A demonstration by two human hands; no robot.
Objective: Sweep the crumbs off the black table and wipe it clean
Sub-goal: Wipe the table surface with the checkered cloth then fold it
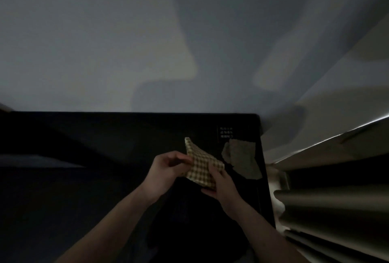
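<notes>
Checked woven cloth – glossy black table.

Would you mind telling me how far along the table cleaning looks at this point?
Nothing looks wiped yet. In hand: the left hand and right hand both hold a checked cloth above the black table. A grey cloth lies near the right edge. It is too dark to see crumbs, so sweeping and wiping seem left.

Cloth in hands — above table

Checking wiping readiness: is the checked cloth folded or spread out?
Folded: the yellow checked cloth forms a small layered wedge, gripped by the left hand and right hand above the black table.
</notes>
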